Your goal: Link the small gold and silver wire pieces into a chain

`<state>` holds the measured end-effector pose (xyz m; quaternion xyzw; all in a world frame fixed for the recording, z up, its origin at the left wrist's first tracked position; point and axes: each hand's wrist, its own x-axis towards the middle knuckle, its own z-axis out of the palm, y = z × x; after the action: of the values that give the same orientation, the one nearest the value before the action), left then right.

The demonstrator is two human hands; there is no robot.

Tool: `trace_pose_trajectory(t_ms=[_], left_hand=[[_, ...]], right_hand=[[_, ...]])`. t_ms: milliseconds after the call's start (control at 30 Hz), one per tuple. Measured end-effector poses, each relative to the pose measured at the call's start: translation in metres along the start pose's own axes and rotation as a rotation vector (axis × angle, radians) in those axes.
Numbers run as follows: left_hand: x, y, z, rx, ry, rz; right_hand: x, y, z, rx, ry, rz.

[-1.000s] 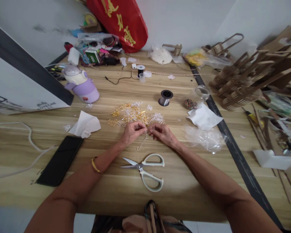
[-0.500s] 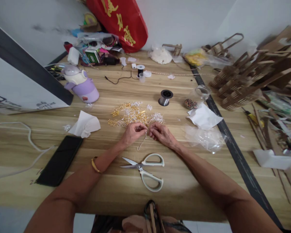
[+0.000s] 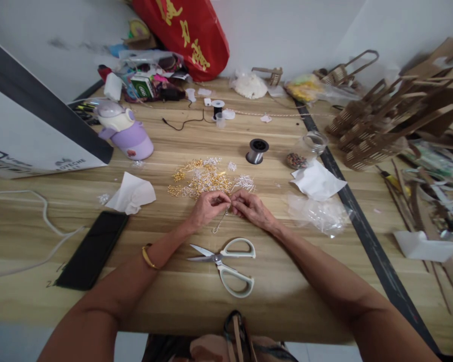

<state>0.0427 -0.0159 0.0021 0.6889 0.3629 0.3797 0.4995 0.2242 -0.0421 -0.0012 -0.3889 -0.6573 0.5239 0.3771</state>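
Observation:
My left hand (image 3: pixel 210 207) pinches the upper end of a thin silvery chain (image 3: pixel 219 222), which hangs down to the tabletop and ends in a small curl. Fingertips of my right hand (image 3: pixel 250 206) are closed right beside it, meeting the left ones; what they grip is too small to make out. Just beyond both hands lies a pile of gold and silver beads and findings (image 3: pixel 207 178), with silvery pins (image 3: pixel 244 183) at its right. Open-bladed scissors (image 3: pixel 221 259) with pale handles rest on the table between my forearms.
A wire spool (image 3: pixel 256 152) stands behind the pile. To the right are a glass jar (image 3: pixel 313 146), white paper (image 3: pixel 317 181) and a clear plastic bag (image 3: pixel 320 216). A black phone (image 3: pixel 92 250), crumpled paper (image 3: pixel 132 193) and a purple bottle (image 3: pixel 130 136) are on the left.
My fingertips have come together; a small gap showed between them before. The chain still hangs from the left hand, and the other things lie as they were.

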Motion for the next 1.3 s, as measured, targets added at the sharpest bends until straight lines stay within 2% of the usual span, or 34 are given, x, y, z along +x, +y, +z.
trace_pose_trajectory(t_ms=[500,900,1300], left_hand=[[-0.001,-0.002,-0.002,0.007,-0.022,-0.01],[-0.002,0.0,-0.002,-0.126,-0.079,-0.069],[-0.001,-0.004,-0.005,0.022,-0.084,-0.008]], right_hand=[[0.002,-0.002,-0.006,0.132,-0.024,0.14],[0.001,0.0,-0.01,0.22,-0.094,0.136],[0.003,0.01,-0.007,0.188,0.018,0.126]])
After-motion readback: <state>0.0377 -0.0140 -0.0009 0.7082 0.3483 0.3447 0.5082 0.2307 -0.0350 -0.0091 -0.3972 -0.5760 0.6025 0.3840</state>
